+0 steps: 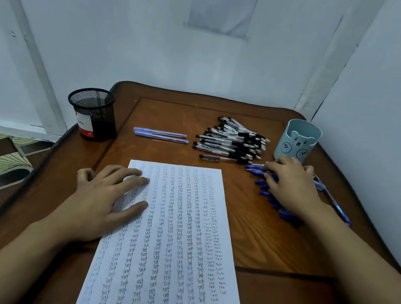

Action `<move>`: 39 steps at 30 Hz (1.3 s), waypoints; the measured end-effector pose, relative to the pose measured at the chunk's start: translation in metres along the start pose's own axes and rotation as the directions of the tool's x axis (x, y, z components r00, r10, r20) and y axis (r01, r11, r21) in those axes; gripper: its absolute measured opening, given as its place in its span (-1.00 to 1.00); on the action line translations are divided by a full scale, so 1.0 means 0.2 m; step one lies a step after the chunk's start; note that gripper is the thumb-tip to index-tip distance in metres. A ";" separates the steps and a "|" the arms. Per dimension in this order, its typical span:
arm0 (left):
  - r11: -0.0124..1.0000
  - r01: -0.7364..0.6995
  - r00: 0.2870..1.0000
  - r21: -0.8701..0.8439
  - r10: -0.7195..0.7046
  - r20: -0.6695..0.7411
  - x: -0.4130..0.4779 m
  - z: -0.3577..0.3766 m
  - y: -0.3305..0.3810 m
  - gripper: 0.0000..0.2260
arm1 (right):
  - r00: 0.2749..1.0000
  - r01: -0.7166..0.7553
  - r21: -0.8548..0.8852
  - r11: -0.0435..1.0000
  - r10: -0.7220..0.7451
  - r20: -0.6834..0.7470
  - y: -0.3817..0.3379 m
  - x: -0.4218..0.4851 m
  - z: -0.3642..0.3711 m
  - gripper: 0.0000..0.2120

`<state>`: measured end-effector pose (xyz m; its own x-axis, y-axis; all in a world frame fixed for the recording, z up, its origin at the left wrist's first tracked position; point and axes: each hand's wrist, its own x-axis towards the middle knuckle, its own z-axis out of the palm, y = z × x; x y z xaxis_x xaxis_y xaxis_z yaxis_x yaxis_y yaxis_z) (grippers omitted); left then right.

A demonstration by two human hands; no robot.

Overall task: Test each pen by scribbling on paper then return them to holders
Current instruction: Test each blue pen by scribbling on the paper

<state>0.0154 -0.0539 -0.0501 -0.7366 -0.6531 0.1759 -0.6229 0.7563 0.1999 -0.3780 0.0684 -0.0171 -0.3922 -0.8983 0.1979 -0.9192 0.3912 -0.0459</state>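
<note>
One sheet (176, 250) under flat, spread left hand (103, 205); right hand (291, 186) on blue pens (254, 168), grip unclear; two lilac pens (160, 137) beyond.

Two arms of one person, seen from above. The left hand (109, 198) and right hand (289, 184) are bare, and both forearms (15, 255) are uncovered along all their visible length.

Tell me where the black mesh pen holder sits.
In the head view the black mesh pen holder stands at the table's far-left edge, left of the two light purple pens and beyond the left hand.
</note>
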 end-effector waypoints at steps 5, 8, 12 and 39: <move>1.000 -0.004 1.000 0.001 0.004 0.004 0.00 0.00 0.01 -0.45 | 0.995 0.041 0.018 0.999 -0.039 -0.088 0.00 0.01 0.02 -0.79; 1.000 -0.006 1.000 0.000 0.006 0.006 -0.01 0.00 0.00 -0.45 | 0.987 0.102 0.027 0.994 -0.098 -0.128 0.01 0.00 0.03 -0.81; 1.000 -0.007 1.000 -0.003 0.007 0.009 0.00 0.00 0.00 -0.44 | 0.954 0.181 0.104 0.978 -0.149 -0.262 -0.01 0.00 0.02 -0.81; 0.956 -0.179 0.984 -0.231 0.171 -0.054 -0.06 -0.04 0.01 -0.57 | 0.909 -0.293 0.565 -0.772 -0.042 0.414 -0.41 -0.27 -0.10 -0.45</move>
<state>0.0248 -0.0450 -0.0434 -0.8171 -0.5151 0.2590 -0.4028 0.8314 0.3827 -0.2798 0.0887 -0.0050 -0.3332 -0.9159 -0.2237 0.8036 -0.1518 -0.5754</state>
